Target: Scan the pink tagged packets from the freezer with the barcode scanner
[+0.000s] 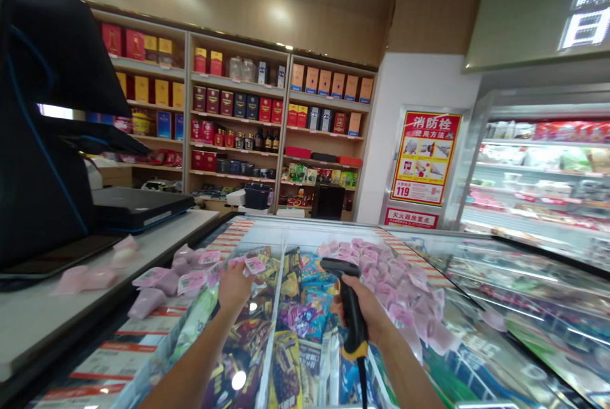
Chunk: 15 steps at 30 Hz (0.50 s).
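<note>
My left hand [233, 289] is closed on a small pink plastic cup with a printed lid [255, 265]. It is above the glass top of a chest freezer, just right of a loose group of pink cups [193, 279]. My right hand [366, 308] grips a black and yellow barcode scanner [353, 317] by its handle, its head tilted toward the left and its cord running down. Beyond and beside the scanner, a larger pile of pink cups [388, 275] covers the right part of the glass. Under the glass lie bagged frozen goods [300, 317].
At the left, a white counter [42, 314] carries a black checkout terminal [52, 110] and a few blurred pink cups [86, 279]. Behind the freezer stand shelves [238, 79] of boxed goods. A lit refrigerated display [543, 174] is at the right, past a red fire-hydrant sign [426, 156].
</note>
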Each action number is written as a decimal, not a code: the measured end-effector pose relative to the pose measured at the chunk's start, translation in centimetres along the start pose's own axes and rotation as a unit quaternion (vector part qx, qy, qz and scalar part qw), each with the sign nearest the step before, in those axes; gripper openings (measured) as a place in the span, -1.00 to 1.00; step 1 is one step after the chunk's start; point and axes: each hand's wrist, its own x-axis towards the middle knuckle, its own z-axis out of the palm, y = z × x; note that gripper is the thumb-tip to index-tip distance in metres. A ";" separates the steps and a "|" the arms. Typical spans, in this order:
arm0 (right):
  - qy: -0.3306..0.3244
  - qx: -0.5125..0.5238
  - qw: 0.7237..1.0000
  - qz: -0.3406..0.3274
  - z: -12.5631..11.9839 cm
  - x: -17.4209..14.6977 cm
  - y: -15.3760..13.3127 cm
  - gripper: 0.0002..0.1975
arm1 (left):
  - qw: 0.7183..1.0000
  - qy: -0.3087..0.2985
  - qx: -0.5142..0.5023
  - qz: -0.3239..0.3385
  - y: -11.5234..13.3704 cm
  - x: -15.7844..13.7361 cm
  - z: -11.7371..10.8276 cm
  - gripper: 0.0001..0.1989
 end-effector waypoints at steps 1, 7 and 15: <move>0.011 0.002 1.000 0.000 -0.4 0.0 -0.2 -0.70 | 1.000 0.011 0.008 -0.005 -0.3 0.2 -0.3 -0.71; 0.054 0.012 0.998 -0.008 -3.1 -0.2 -1.3 -0.75 | 0.996 0.065 0.043 -0.052 -1.4 0.6 -1.0 -0.67; 0.099 0.033 0.994 -0.024 -5.4 -0.5 -2.4 -0.78 | 0.989 0.146 0.025 -0.012 3.0 -0.3 -0.4 -0.46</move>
